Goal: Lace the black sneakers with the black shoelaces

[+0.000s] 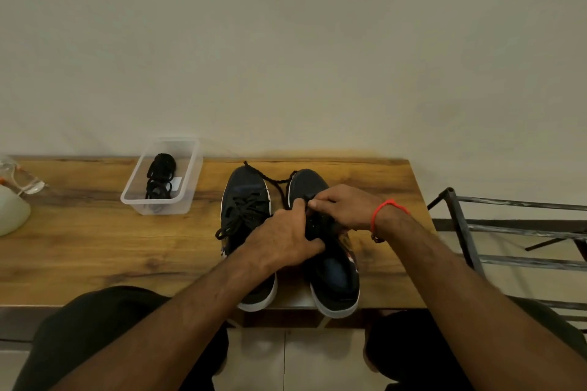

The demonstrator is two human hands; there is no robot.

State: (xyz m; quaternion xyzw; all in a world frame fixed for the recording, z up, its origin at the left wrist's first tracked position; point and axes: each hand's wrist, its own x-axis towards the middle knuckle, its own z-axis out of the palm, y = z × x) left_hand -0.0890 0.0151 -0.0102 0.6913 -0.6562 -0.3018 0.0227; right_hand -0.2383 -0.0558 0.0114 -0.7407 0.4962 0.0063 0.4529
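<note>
Both hands (305,225) seemingly pinch right sneaker's (330,251) lace.

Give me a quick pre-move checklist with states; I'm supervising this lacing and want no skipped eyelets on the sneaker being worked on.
1. Left sneaker laced: ok, laces crossed over its tongue.
2. Both hands on right sneaker: ok; left hand, right hand.
3. Lace end pinched: cannot tell, fingers cover it.
4. Loose shoelace free of snags: ok, lying between the toes.
5. Eyelets filled in order: cannot tell, hidden.
6. Spare laces in clear container: ok.
</note>
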